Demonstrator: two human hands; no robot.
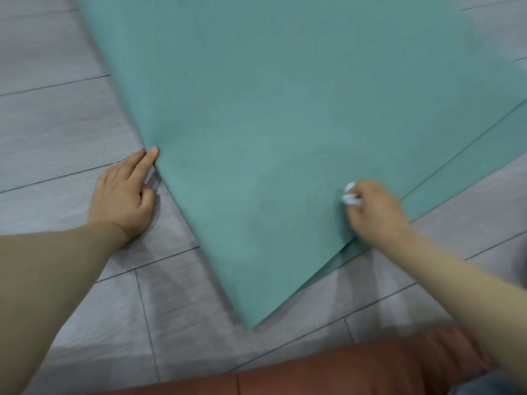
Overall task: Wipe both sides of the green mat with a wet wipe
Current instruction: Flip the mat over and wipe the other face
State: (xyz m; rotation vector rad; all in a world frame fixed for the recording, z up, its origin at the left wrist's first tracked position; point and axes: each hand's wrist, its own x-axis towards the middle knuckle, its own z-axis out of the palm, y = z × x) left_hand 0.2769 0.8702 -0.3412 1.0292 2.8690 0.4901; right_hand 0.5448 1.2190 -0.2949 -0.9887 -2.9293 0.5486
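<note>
right hand [376, 212] pinches the wipe [351, 195] on the mat [271, 115] | left hand [125, 192] spread flat, pinning the left edge | long overlapping strokes, even pressure

The green mat [271, 124] ran out of view past the top and right edges, so its full extent could not be told. A lower layer of it showed only as a strip along the right side; the rest lay hidden under the top layer. The wet wipe [350, 195] was mostly covered by the right hand [376, 212], whose fingers curled out of sight beneath it and were blurred. Under the left hand [124, 195] a small pale thing [150, 178] peeked out beside the mat's edge; what it was could not be told. A reddish-brown cushion-like surface [342, 372] was cut off by the bottom edge and blurred.
</note>
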